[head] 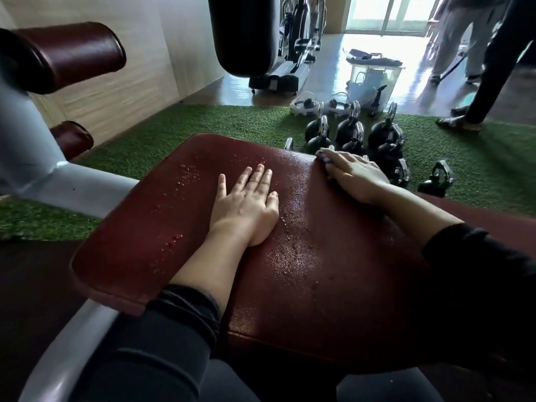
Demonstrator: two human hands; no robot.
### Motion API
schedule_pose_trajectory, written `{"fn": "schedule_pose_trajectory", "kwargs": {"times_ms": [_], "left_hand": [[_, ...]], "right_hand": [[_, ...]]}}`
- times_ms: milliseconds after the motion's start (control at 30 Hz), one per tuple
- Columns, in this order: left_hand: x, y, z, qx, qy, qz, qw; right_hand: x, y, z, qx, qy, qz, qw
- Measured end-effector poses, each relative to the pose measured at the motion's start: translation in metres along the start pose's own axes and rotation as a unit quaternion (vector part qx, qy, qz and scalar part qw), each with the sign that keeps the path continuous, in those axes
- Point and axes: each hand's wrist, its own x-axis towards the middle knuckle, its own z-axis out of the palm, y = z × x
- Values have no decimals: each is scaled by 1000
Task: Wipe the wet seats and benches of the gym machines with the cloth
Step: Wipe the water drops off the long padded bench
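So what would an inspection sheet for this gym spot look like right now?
Surface: maroon seat pad, water droplets across it.
Job's things: cloth, nothing seen.
Clutter: black kettlebells on green turf; clear plastic bin behind them.
Grippers: left hand flat on the pad, fingers straight; right hand rests at the pad's far right edge, fingers over the edge.
Cables: nothing seen.
Surroundings: hanging punching bag, exercise machine, two people standing at far right, bright window.
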Motion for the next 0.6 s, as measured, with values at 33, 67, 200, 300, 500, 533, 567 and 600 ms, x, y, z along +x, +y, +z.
{"fn": "schedule_pose_trajectory", "kwargs": {"times_ms": [33, 67, 200, 300, 500, 533, 567, 600], "left_hand": [[0, 0, 0, 0, 0, 0, 1000], [0, 0, 0, 0, 1, 0, 1000], [1, 0, 1, 4, -1, 0, 1000], [2, 0, 0, 11, 2, -1, 1000], [3, 0, 1, 12, 2, -5, 1000], [3, -1, 1, 11, 0, -6, 1000], [3, -1, 1, 10, -3, -7, 1000], [3, 0, 1, 8, -5, -6, 1000]], "right_hand": [[-13, 5, -1, -5, 1, -4, 1000], [-27, 6, -1, -9, 3, -13, 1000], [-63, -26, 6, -21, 2, -48, 999], [-45, -59, 9, -14, 14, -72, 997], [16, -62, 8, 6, 14, -45, 999], [16, -54, 6, 5, 12, -35, 999], [11, -46, 5, 2, 9, -24, 1000], [3, -38, 4, 0, 6, -14, 1000]]}}
